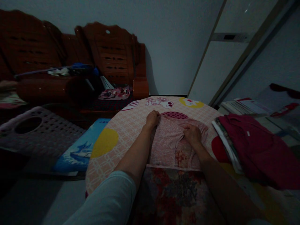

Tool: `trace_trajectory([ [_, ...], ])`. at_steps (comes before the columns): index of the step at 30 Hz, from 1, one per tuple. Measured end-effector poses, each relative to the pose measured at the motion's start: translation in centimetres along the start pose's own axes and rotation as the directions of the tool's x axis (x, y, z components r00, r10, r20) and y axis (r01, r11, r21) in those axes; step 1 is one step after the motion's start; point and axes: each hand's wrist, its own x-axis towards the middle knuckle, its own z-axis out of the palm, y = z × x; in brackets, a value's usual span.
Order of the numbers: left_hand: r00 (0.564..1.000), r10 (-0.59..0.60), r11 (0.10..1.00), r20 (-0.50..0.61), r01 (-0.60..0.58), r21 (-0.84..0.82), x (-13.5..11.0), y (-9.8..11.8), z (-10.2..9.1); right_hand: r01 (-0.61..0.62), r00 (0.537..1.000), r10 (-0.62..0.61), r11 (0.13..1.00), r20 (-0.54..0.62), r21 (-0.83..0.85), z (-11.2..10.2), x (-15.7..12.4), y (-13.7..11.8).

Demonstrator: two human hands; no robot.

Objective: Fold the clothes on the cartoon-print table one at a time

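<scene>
A small pink garment point(172, 142) lies spread on a round surface covered by a pink checked cloth point(124, 131) with yellow and red spots. My left hand point(152, 118) is closed on the garment's far left corner. My right hand point(192, 134) presses down on the garment's right part, fingers curled into its fabric. A dark patterned red cloth point(173, 193) lies just below the garment, nearest to me.
A dark red garment point(255, 150) lies on a stack of papers point(226, 142) at the right. Wooden chairs point(110, 56) with clothes on them stand behind. A perforated plastic basket point(39, 131) and a blue picture board point(82, 150) are at the left.
</scene>
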Motion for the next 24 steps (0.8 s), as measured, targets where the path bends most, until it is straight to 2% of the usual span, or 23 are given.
trace_trajectory([
  [5, 0.999, -0.006, 1.0, -0.045, 0.007, 0.01, 0.0, -0.1, -0.2, 0.057, 0.997, -0.056, 0.998, 0.052, -0.022, 0.2, -0.1, 0.0],
  [10, 0.997, -0.052, 0.998, -0.051, 0.053, 0.015, -0.1, -0.4, -0.6, 0.112, 0.992, -0.117, 0.987, 0.039, 0.116, -0.5, 0.4, 0.0],
  [12, 0.995, -0.077, 0.997, -0.063, 0.077, 0.005, -0.1, -0.5, -0.8, 0.047, 0.999, -0.051, 0.977, 0.014, 0.207, -2.0, 1.1, 0.2],
  [14, 0.995, -0.088, 0.996, -0.051, 0.087, -0.023, -0.1, -0.6, -1.2, -0.058, 0.998, 0.066, 0.948, -0.014, 0.313, -4.0, 1.9, 0.6],
  [17, 0.998, -0.062, 0.988, -0.007, 0.061, -0.142, 0.2, -0.6, -2.4, -0.169, 0.98, 0.195, 0.905, -0.028, 0.39, -7.3, 3.2, 2.2],
  [19, 0.999, 0.012, 0.963, 0.044, 0.0, -0.268, 0.4, -0.2, -3.7, -0.197, 0.977, 0.212, 0.925, -0.012, 0.325, -8.7, 3.8, 3.7],
  [21, 0.984, 0.134, 0.905, 0.117, -0.074, -0.419, 0.5, 0.8, -5.3, -0.169, 0.986, 0.17, 0.976, 0.006, 0.135, -9.2, 4.2, 5.2],
  [24, 0.905, 0.35, 0.785, 0.242, -0.142, -0.603, -0.3, 3.8, -7.0, -0.111, 0.992, 0.122, 0.965, 0.035, -0.239, -8.2, 4.3, 7.0],
])
